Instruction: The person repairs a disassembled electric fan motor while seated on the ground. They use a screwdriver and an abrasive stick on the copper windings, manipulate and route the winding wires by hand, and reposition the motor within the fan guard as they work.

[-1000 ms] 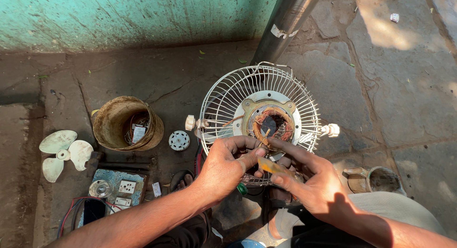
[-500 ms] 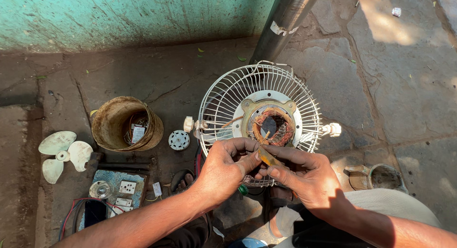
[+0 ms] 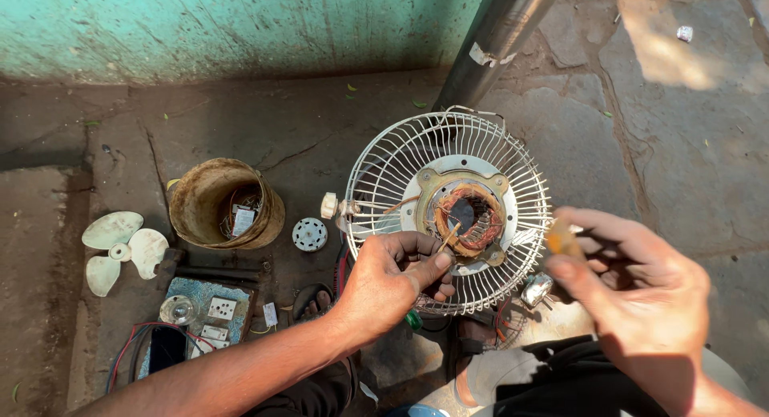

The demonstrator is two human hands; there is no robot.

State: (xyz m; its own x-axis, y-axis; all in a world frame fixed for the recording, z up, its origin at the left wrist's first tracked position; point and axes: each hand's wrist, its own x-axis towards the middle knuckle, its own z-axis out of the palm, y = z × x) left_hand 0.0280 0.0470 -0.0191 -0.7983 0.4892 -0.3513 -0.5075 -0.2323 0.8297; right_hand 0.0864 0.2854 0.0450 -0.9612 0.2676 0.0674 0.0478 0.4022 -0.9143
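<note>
- The left hand (image 3: pixel 392 285) pinches a thin pale stick (image 3: pixel 447 237) between thumb and forefinger — a narrow grip, the tip reaching into the copper motor winding (image 3: pixel 471 217).
- The right hand (image 3: pixel 641 301) is blurred; its grip closes on an orange-yellow tool handle (image 3: pixel 563 241), the working end too smeared to make out.
- The winding sits in the middle of a white wire fan guard (image 3: pixel 384 173) lying face-up on the floor, partly over the person's lap; the left fingers hide its lower rim.
- A grey metal pole (image 3: pixel 501 40) rises behind the guard and is cut off at the top edge.
- Left of the guard, well apart: a small white round cap (image 3: pixel 309 234), a rusty tin (image 3: pixel 200 201) holding small parts, white fan blades (image 3: pixel 120 249) and a blue switch board (image 3: pixel 208 305) with wires.
- Bare stone floor (image 3: pixel 689 169) lies open to the right of the guard.
- Half a second ago both hands met at the guard's lower edge — now the right hand has drawn away to the right, with the tool.
</note>
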